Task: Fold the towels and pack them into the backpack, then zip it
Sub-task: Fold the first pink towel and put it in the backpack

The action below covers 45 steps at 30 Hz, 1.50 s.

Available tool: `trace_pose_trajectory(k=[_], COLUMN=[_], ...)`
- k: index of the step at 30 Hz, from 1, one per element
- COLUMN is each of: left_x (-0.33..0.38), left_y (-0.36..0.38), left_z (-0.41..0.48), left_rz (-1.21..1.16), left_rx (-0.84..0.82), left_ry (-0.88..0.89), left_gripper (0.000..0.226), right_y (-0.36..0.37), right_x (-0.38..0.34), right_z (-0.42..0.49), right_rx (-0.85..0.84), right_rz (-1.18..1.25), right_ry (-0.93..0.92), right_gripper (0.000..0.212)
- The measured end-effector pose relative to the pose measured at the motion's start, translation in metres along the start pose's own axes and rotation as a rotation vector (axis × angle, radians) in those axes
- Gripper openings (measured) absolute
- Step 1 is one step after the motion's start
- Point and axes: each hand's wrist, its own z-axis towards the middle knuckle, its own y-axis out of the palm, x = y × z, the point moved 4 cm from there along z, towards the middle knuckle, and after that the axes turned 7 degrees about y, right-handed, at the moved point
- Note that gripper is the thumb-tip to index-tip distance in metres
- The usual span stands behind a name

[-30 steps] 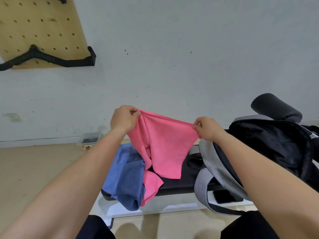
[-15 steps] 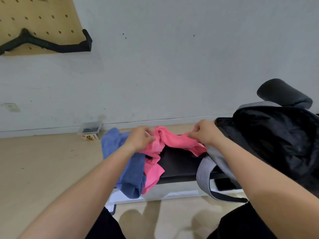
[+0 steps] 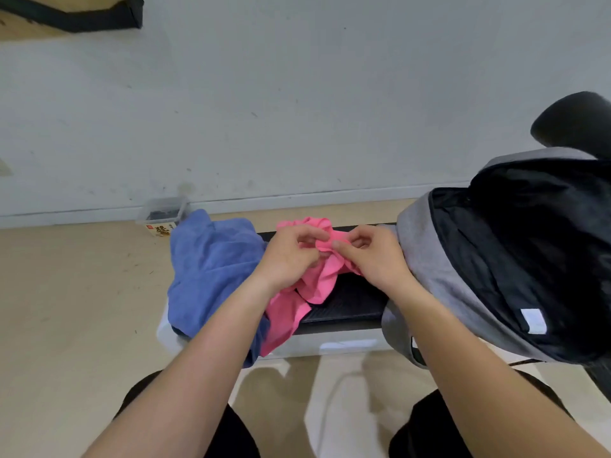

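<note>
While the pink towel (image 3: pixel 317 285) is lying bunched on the black table (image 3: pixel 350 305), the left hand (image 3: pixel 291 259) and right hand (image 3: pixel 373 256) are both pinching its top. The blue towel (image 3: pixel 211 266) is lying just left of it, the open backpack (image 3: pixel 439 266) just right. Farther back, a small box (image 3: pixel 163 216) is sitting on the floor (image 3: pixel 66 309).

A black padded surface (image 3: pixel 350 302) is standing on the tan floor (image 3: pixel 76 309). A crumpled blue towel (image 3: pixel 211 269) is draping over its left end. A bunched pink towel (image 3: pixel 317 282) is lying against the blue one and hanging over the front edge. An open grey backpack (image 3: pixel 439 269) is sitting on the right end.
</note>
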Motion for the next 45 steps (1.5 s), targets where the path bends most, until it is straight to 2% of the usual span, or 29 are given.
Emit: trace_pose_trajectory(k=[2, 5, 7, 10, 17, 21, 26, 30, 33, 35, 36, 40, 43, 45], left_x=[-0.003, -0.008, -0.009, -0.008, -0.006, -0.002, -0.001, -0.002, -0.006, -0.007, -0.007, -0.003, -0.002, -0.001], left_y=[0.004, 0.012, 0.012, 0.009, 0.008, 0.012, 0.018, 0.019, 0.021, 0.023, 0.023, 0.021, 0.022, 0.024], left_z=[-0.005, -0.003, 0.006, 0.013, 0.004, 0.004, 0.002, 0.001, 0.001, 0.001, 0.001, 0.001, 0.003, 0.002], left_rz=[0.035, 0.108, 0.273, 0.383, 0.362, 0.300, 0.273, 0.247, 0.216, 0.204, 0.206, 0.306, 0.475, 0.486], left_rx=[-0.010, 0.039, 0.076, 0.136, 0.241, 0.187, 0.197, 0.207, 0.196, 0.190, 0.187, 0.172, 0.063, 0.029], left_ry=[0.021, 0.061, 0.139, 0.227, 0.331, 0.374, 0.376, 0.343, 0.330, 0.314, 0.308, 0.373, 0.474, 0.476], left_gripper=[0.038, 0.029, 0.019, 0.010, 0.008, 0.005, 0.004, 0.018, 0.008, 0.007, 0.009, 0.015, 0.030, 0.028], right_y=[0.001, 0.005, 0.004, -0.005, -0.017, -0.016, -0.019, -0.018, -0.018, -0.018, -0.019, -0.020, -0.021, -0.023], right_x=[0.005, 0.001, -0.003, -0.003, -0.008, -0.011, -0.009, -0.009, -0.008, -0.009, -0.010, -0.009, -0.006, -0.008], right_z=[0.001, 0.010, 0.015, 0.013, 0.005, 0.001, -0.001, -0.004, -0.006, -0.008, -0.008, -0.008, -0.008, -0.008], right_rx=[-0.011, -0.078, -0.114, -0.094, -0.059, -0.073, -0.097, -0.119, -0.138, -0.164, -0.174, -0.211, -0.251, -0.237], right_rz=[0.051, 0.008, -0.041, -0.050, 0.017, 0.025, 0.093, 0.103, 0.092, 0.074, 0.059, -0.001, -0.058, -0.088], right_ry=[0.010, -0.002, -0.028, -0.027, 0.059, 0.065, 0.069, 0.052, 0.029, 0.000, -0.023, -0.070, -0.086, -0.124], right_gripper=[0.014, 0.003, 0.008, 0.014, 0.008, 0.008, 0.013, 0.011, 0.009, 0.002, 0.005, 0.009, 0.004, 0.006])
